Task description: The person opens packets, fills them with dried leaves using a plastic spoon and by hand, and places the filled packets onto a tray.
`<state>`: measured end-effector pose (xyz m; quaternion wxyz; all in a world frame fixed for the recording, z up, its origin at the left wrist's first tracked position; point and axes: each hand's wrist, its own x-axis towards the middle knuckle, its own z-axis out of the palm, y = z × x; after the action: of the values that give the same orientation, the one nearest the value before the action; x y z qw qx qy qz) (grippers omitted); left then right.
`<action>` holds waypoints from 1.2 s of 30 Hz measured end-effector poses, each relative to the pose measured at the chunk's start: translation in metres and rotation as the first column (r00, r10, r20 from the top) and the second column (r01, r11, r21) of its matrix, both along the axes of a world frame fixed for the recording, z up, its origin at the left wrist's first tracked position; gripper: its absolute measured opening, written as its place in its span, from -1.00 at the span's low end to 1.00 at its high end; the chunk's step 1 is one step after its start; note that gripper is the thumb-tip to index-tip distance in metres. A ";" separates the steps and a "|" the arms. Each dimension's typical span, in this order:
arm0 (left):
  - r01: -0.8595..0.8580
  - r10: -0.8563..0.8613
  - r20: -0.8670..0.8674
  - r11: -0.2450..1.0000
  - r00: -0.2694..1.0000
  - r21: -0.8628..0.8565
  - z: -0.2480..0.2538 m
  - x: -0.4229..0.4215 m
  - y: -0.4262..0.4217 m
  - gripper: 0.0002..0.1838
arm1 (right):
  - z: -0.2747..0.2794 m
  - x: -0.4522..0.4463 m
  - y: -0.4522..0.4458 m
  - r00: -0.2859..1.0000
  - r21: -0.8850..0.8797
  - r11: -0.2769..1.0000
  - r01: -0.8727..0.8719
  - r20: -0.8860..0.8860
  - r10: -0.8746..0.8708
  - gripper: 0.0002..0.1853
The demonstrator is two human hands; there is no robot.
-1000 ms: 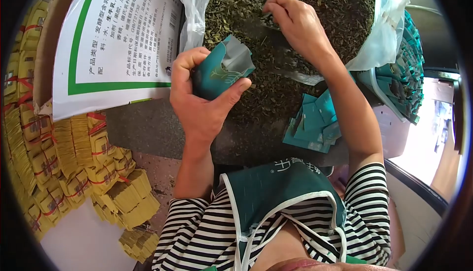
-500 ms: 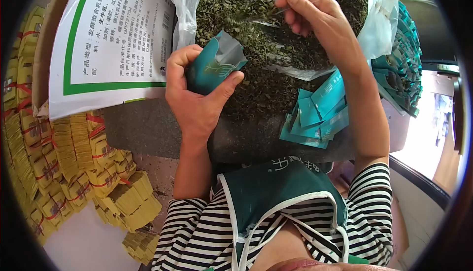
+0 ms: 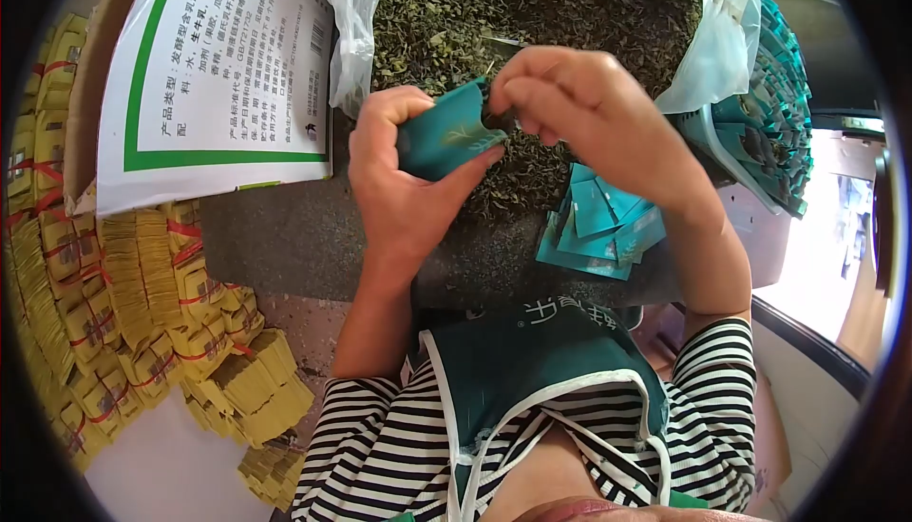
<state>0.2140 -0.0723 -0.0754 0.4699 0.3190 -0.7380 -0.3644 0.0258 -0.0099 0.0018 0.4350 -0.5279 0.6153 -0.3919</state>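
My left hand (image 3: 404, 161) is closed around a small teal paper packet (image 3: 448, 132) with a pale leaf print, tilted so its open mouth faces right. My right hand (image 3: 589, 109) is at that mouth, its thumb and fingers pinched together. Dark bits like dried leaves (image 3: 498, 102) show at the fingertips, partly hidden by the packet's edge. Just beyond both hands spreads a big heap of dried green-brown leaves (image 3: 608, 0) in a clear plastic bag (image 3: 727, 23). Flat teal packets (image 3: 598, 223) lie in a loose pile below my right wrist.
A printed white carton (image 3: 214, 75) with a green border stands at the left. Bundles of yellow packets (image 3: 104, 313) tied with red bands are stacked beyond it. At the right, a container (image 3: 736, 161) is packed with many teal packets. The dark table edge (image 3: 380, 280) runs in front of me.
My right hand has come down and left from over the leaf heap to the packet's mouth. My left hand has shifted slightly right and tipped the packet toward it.
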 end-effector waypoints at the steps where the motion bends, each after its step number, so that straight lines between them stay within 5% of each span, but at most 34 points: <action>1: 0.000 0.000 0.011 1.000 1.000 0.023 0.000 -0.001 0.002 -0.41 | -0.003 0.005 0.001 0.991 -0.126 0.992 -0.016 -0.133 -0.001 -0.81; 3: -0.003 0.002 0.021 0.999 1.000 0.046 0.001 -0.001 0.004 -0.41 | 0.001 0.014 0.002 0.937 -0.286 0.956 -0.069 -0.349 -0.037 -0.90; 7: 0.056 -0.046 -0.069 0.988 0.997 0.147 0.008 -0.001 0.005 -0.39 | 0.016 0.026 0.007 0.908 -0.377 0.923 -0.080 -0.410 -0.089 -0.92; 12: 0.195 -0.140 -0.203 0.937 0.969 0.289 0.011 0.000 0.008 -0.38 | 0.042 0.024 0.013 0.753 -0.455 0.819 -0.350 -0.656 -0.043 -0.75; 19: 0.325 -0.204 -0.346 0.882 0.916 0.341 0.018 0.005 0.012 -0.32 | 0.053 0.011 0.026 0.787 -0.694 0.599 -0.400 -0.595 -0.164 -0.67; 24: 0.475 -0.300 -0.450 0.808 0.841 0.348 0.021 0.005 0.022 -0.26 | 0.062 0.003 0.066 0.835 -0.725 0.664 -0.180 -0.470 -0.287 -0.71; 27: 0.770 -0.344 -0.740 0.531 0.578 0.355 0.017 0.004 0.029 -0.15 | 0.051 -0.007 0.087 0.802 -0.751 0.652 -0.109 -0.453 -0.388 -0.62; 30: 0.731 -0.308 -0.693 0.498 0.652 0.466 0.026 -0.011 0.056 -0.14 | 0.040 -0.011 0.107 0.831 -0.811 0.582 0.062 -0.282 -0.480 -0.68; 34: 0.765 -0.469 -0.608 0.314 0.640 0.562 0.023 -0.021 0.077 -0.18 | 0.031 -0.015 0.138 0.905 -0.691 0.701 0.174 -0.168 -0.391 -0.82; 36: 0.825 -0.501 -0.678 0.149 0.538 0.545 0.025 -0.030 0.086 -0.03 | 0.026 -0.017 0.145 0.909 -0.683 0.716 0.143 -0.196 -0.368 -0.84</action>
<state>0.1836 0.0138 -0.0501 0.1589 0.0639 -0.4353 -0.8839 0.0089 0.1350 0.0277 0.0579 -0.6106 0.5682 -0.5485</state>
